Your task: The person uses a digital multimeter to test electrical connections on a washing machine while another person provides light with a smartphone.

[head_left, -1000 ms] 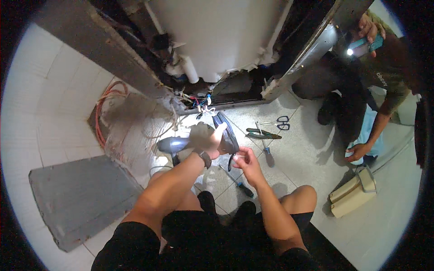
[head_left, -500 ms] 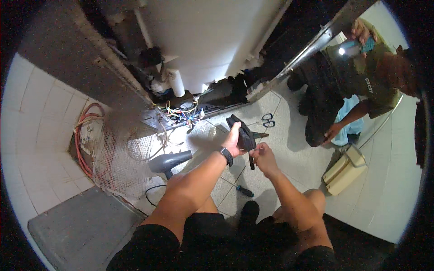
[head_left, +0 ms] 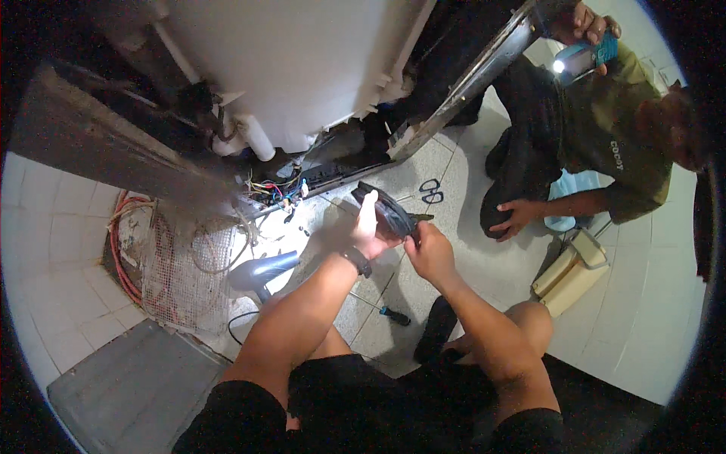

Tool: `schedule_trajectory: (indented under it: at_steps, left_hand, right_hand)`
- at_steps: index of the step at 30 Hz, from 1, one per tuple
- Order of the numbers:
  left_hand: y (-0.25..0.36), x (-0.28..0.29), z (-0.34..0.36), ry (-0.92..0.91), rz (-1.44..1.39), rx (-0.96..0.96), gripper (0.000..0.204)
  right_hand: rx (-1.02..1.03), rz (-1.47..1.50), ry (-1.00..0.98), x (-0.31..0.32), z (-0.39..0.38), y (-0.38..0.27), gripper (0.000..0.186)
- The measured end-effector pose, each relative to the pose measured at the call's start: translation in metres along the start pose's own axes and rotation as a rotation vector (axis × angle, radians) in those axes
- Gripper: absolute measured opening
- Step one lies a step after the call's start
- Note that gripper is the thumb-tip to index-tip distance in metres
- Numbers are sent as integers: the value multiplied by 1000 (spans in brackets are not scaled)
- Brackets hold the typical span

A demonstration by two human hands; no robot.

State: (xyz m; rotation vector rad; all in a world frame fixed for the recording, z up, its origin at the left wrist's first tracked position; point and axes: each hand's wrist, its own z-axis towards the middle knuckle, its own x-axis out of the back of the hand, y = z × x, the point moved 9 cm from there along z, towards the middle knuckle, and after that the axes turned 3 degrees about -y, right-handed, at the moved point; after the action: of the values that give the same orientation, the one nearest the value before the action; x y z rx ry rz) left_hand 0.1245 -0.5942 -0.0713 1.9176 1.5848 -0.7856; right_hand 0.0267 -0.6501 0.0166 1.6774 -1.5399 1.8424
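Note:
In front of me, my left hand (head_left: 370,231) is wrapped round a dark roll (head_left: 389,212) of what looks like black strip or tape, thumb on its upper side. At the roll's near right end, the fingers of my right hand (head_left: 432,256) are closed in a pinch on its edge. Exactly what lies between those fingertips is hidden. Just past the roll, dark-handled scissors (head_left: 431,191) lie on the tiled floor. A screwdriver (head_left: 395,315) with a dark and blue handle rests nearer to me, below my hands.
An opened appliance with a white tub (head_left: 295,68) stands ahead, loose coloured wires (head_left: 280,189) at its base. A hair dryer (head_left: 265,271) and wire mesh (head_left: 185,265) lie left. At right, a crouching person holds a lit lamp (head_left: 578,60); a beige container (head_left: 572,271) stands nearby.
My view has shifted, and both hands sit further left in it. The roll has turned, and the dark strip hanging below it no longer shows. The other person's lower hand now rests on their knee.

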Motion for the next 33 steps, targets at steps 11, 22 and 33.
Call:
schedule_trajectory:
  at_steps: [11, 22, 33]
  left_hand:
    - [27, 20, -15, 63, -97, -195, 60]
    - [34, 62, -27, 97, -107, -330, 34]
    - [36, 100, 6, 374, 170, -505, 46]
  right_hand:
    - [275, 72, -142, -7, 30, -23, 21]
    - [475, -87, -212, -20, 37, -55, 26]
    - [750, -217, -196, -31, 6, -91, 17]
